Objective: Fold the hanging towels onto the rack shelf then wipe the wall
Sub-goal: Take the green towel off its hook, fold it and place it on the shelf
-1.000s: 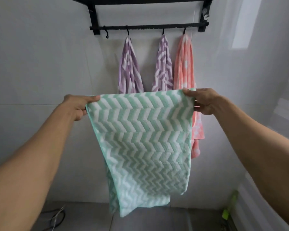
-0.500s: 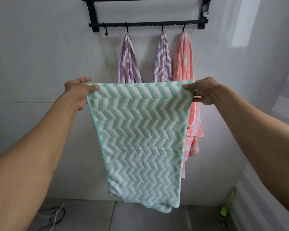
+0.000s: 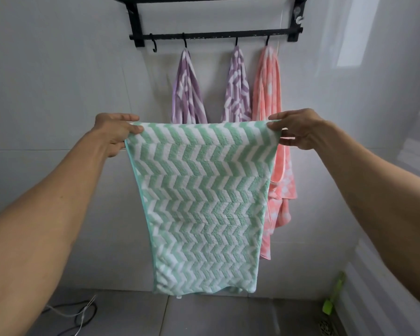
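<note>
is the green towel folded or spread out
Folded once: the green towel hangs doubled from both hands, a second layer showing at its bottom edge.

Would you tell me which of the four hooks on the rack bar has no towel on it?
The leftmost hook; the other three carry two purple towels and a pink one.

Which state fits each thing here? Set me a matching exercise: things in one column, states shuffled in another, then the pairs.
Things:
1. green chevron towel
2. pink towel
3. leftmost hook
4. green brush

States:
A. bare, nothing on it
B. stands in the floor corner
C. held stretched by left hand and right hand
D. hangs from the rack's rightmost hook

Pairs: 1-C, 2-D, 3-A, 4-B
</note>
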Demonstrator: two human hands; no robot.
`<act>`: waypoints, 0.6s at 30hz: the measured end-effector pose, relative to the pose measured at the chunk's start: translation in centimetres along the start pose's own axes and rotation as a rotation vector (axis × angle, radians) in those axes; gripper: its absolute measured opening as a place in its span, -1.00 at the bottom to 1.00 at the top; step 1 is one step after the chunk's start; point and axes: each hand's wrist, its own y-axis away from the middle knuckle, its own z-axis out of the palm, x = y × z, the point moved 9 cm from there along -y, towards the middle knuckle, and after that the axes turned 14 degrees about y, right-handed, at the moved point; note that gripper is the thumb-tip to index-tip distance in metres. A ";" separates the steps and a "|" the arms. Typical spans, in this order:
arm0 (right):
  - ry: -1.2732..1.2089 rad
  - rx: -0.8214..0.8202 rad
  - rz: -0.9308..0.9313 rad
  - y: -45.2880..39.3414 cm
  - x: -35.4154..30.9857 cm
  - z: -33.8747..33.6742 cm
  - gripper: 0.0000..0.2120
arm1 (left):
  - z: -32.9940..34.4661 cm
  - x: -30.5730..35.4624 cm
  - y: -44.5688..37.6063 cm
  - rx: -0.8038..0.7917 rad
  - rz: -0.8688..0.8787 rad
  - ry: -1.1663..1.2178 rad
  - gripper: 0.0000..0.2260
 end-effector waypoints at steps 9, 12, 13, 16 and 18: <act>0.030 -0.082 0.102 0.0 1.8 0.9 -0.77 | -0.8 -0.5 0.0 -0.026 -0.039 -0.008 -0.57; -0.023 0.011 0.102 -0.4 2.1 0.5 -0.82 | -1.1 -0.8 0.0 0.004 -0.035 -0.017 -0.60; -0.011 0.026 0.093 -0.5 2.1 0.5 -0.83 | -1.1 -0.9 -0.1 0.015 -0.034 -0.021 -0.61; 0.062 0.019 0.066 -0.6 1.9 0.4 -0.79 | -1.3 -1.3 -0.4 0.026 -0.037 -0.047 -0.61; 0.132 0.011 0.045 -0.5 1.6 0.3 -0.74 | -1.5 -1.4 -0.7 0.029 -0.039 -0.070 -0.61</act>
